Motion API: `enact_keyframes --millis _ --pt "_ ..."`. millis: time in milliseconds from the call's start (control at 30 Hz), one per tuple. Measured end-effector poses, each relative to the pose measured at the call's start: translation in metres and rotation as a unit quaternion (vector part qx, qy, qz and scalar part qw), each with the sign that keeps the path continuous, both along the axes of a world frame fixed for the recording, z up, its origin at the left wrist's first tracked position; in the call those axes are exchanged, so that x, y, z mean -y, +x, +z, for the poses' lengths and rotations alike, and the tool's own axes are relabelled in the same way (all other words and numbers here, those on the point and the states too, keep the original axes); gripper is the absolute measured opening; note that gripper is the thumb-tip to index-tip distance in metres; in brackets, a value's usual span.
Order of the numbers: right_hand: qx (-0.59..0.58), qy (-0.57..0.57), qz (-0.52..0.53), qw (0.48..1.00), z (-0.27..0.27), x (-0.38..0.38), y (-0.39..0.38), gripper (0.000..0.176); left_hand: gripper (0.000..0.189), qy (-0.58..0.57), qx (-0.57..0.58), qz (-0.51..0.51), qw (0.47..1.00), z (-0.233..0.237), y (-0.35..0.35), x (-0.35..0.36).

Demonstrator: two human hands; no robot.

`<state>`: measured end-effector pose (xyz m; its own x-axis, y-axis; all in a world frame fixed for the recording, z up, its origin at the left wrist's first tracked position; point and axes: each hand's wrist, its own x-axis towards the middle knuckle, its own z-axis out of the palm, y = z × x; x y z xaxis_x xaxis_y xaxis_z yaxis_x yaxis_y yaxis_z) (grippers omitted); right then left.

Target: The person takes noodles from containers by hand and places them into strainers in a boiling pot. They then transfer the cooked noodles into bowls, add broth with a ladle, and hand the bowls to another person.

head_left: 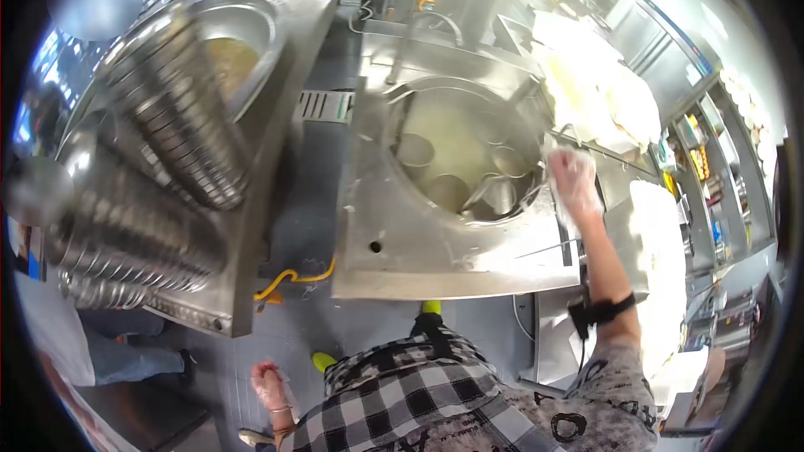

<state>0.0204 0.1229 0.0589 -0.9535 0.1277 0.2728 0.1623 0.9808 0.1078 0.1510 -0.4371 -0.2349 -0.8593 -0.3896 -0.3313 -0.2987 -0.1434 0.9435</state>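
Observation:
My right hand (574,177), in a clear plastic glove, is closed beside the right rim of the round cooking vat (400,100). Whatever lies inside its fingers is hidden by blur. Cloudy liquid fills the vat, and several noodle strainer baskets (447,192) hang around its edge. One metal basket (500,198) near the front right looks brighter than the others. Low at my left side hangs my left hand (270,387), also gloved, with its fingers curled in and nothing visible in them. It is away from the steel counter.
Tall stacks of metal bowls (180,117) stand on the left counter beside a large pan (260,12) of brownish liquid. A yellow hose (293,276) runs along the floor gap. Another person's leg (138,360) is at lower left. Shelves (712,151) line the right.

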Motion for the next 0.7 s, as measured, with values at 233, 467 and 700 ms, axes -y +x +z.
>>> enact_keyframes --millis 233,467,700 --pt "-0.011 -0.031 -0.145 0.989 -0.065 -0.219 -0.086 0.033 0.018 -0.124 -0.028 0.019 0.992 0.056 -0.027 -0.136" --pt "-0.094 -0.397 -0.048 0.912 -0.051 -0.253 -0.097 0.015 0.016 -0.237 -0.101 -0.09 0.962 0.171 -0.084 -0.262" --pt "-0.233 -0.389 -0.011 0.891 0.066 -0.172 -0.013 0.018 0.052 0.201 -0.032 -0.57 0.796 0.257 -0.171 -0.495"
